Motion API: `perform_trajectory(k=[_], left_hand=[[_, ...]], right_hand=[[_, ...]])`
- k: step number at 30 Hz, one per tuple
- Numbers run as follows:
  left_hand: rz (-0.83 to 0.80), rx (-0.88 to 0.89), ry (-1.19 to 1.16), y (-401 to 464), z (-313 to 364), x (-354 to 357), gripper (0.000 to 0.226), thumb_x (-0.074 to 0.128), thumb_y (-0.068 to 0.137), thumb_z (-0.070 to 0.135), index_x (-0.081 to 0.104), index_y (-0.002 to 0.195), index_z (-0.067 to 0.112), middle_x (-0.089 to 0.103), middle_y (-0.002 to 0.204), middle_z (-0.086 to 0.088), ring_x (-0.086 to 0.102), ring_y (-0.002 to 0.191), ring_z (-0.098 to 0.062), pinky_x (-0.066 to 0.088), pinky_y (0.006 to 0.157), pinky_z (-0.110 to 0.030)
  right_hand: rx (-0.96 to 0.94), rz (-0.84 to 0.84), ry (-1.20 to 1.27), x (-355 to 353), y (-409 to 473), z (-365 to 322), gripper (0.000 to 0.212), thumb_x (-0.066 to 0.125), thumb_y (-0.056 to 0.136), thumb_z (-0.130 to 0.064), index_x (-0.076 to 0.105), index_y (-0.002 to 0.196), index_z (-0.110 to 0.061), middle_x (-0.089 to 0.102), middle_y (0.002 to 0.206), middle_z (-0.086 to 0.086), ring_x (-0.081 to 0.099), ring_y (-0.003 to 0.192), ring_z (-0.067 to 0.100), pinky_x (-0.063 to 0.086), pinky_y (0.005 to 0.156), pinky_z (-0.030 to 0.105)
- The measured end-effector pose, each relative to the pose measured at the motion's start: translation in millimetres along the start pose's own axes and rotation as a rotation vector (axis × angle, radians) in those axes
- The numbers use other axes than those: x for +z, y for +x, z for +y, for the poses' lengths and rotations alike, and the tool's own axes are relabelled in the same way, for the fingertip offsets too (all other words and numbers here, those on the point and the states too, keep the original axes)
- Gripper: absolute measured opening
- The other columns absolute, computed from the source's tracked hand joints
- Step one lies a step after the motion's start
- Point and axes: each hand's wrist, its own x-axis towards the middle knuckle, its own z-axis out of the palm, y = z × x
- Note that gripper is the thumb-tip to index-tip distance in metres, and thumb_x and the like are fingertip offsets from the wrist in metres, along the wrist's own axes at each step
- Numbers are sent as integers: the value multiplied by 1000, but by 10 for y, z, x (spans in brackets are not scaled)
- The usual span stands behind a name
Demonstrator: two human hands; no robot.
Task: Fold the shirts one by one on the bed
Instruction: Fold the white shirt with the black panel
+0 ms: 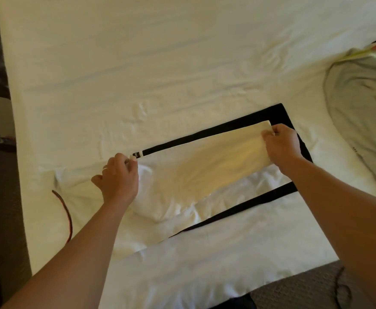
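A white shirt with black side panels (204, 166) lies on the white bed sheet (160, 63), its near part folded over toward the far black edge. My left hand (117, 175) pinches the folded edge at its left end, beside a small black label. My right hand (281, 143) pinches the fold's right corner over the black panel. The lifted fabric stretches taut between both hands. A second black strip (245, 208) runs along the shirt's near side.
A pale grey-green garment (358, 112) lies spread at the right side of the bed. A red cord (67, 217) hangs over the bed's left edge. Dark floor and furniture show at the left, and grey carpet (294, 291) at the bottom right.
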Motion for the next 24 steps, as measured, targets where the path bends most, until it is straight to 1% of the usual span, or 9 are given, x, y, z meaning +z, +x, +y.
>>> perform_trajectory(k=[4,7,10,12,14,17,19,21,24], left_hand=[[-23,27,-52,117,112,111,27,45,105,38,51,95,14,52,104,-7,54,99,-36,27,91,-43],[-29,-19,-43,89,188,183,25,51,103,37,53,113,14,49,126,-12,45,119,-39,29,101,-49],[10,34,-36,-31,217,297,34,55,99,37,50,126,17,42,137,-9,39,126,-39,30,103,-54],[17,87,-14,-136,227,388,44,49,96,46,48,131,18,41,144,-7,38,130,-37,31,103,-56],[-39,122,36,-218,244,481,60,38,93,56,44,140,19,37,153,-7,34,138,-36,30,105,-56],[-124,146,149,-324,221,601,75,26,93,65,35,154,23,25,165,-8,25,148,-36,28,109,-57],[-145,159,191,-362,199,648,78,23,93,68,29,158,25,18,168,-10,21,150,-36,26,111,-57],[-145,167,223,-365,214,688,79,23,94,68,29,159,24,17,168,-12,20,151,-38,26,112,-57],[-156,187,273,-358,235,727,78,25,94,66,28,159,24,17,167,-16,22,150,-42,27,111,-59]], right_hand=[[-8,25,-65,-40,261,53,21,46,100,-24,61,97,-10,53,75,2,45,62,19,36,56,31],[-33,-14,-168,-18,394,108,21,43,101,-24,58,92,-13,57,77,5,48,65,23,34,53,31],[-58,-27,-254,34,496,168,21,40,102,-27,56,94,-17,58,83,8,52,72,27,33,55,33],[-71,-18,-302,60,528,201,22,39,103,-30,56,98,-18,58,84,8,54,75,32,37,60,35],[-87,7,-334,74,568,226,24,38,104,-32,56,98,-18,57,82,9,54,75,34,42,63,38],[-124,39,-411,73,586,264,29,37,106,-37,50,91,-15,54,73,7,53,69,35,42,59,38],[-165,44,-466,55,594,280,31,36,107,-38,47,91,-13,53,70,5,51,67,35,37,56,37],[-192,46,-513,29,624,273,30,35,108,-37,46,93,-13,52,72,5,49,67,33,34,57,36],[-180,43,-552,17,719,280,31,37,108,-39,49,97,-13,51,76,5,45,69,31,35,61,37]])
